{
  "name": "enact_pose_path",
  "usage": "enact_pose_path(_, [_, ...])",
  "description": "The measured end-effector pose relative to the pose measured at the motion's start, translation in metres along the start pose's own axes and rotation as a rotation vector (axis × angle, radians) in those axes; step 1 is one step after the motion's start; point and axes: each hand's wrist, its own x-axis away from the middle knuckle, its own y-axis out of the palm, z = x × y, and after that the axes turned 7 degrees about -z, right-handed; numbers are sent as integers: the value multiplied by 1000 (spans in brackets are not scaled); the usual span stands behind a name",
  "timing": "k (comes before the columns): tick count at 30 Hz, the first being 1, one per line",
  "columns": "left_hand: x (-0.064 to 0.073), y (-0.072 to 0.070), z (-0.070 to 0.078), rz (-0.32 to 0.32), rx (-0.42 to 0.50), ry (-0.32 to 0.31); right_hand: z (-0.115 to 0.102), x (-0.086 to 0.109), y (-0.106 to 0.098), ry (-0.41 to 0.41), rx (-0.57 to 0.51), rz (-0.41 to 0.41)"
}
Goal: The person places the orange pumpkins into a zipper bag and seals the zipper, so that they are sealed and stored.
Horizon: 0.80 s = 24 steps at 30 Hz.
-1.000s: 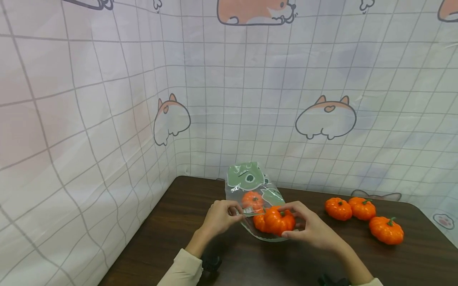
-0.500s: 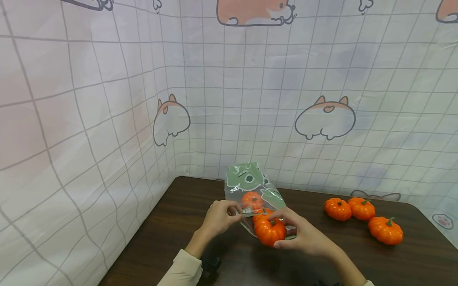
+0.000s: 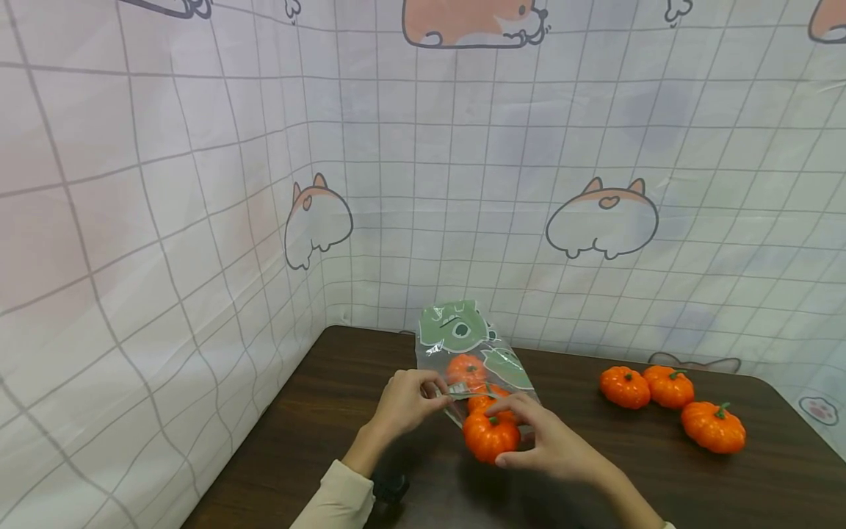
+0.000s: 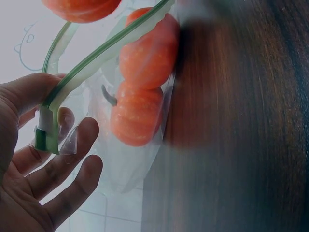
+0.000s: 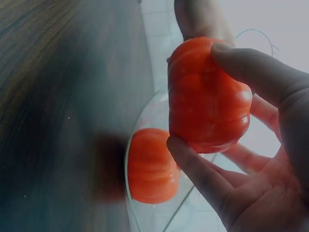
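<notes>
Here the left hand pinches the zip bag by its green seal, toward the tabletop's far edge, two mini pumpkins inside; the right hand grips another pumpkin at the bag's mouth, three more pumpkins near the far right corner!

Orange pumpkin in right hand

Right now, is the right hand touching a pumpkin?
Touching. The right wrist view shows the right hand holding a pumpkin between thumb and fingers.
</notes>
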Motion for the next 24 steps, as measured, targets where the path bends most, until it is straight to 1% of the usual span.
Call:
enact_pose_path(3, [0,0,1,5,2,6,0,-1,3,31,20,14])
enact_pose_path(7, [0,0,2,9,6,20,-3,-3,9,85,69,54])
enact_pose_path(11, [1,0,3,2,8,27,-8,-6,16,142,183,113])
enact_pose_path(13, [1,0,3,0,7,30,-9,-7,19,163,252,145])
enact_pose_path(15, [1,-1,4,-1,3,31,-10,-9,22,178,299,172])
enact_pose_path(20, [0,1,4,-7,2,31,-9,-9,28,202,317,197])
enact_pose_path(24, [0,2,4,-11,2,33,-8,-9,30,204,361,207])
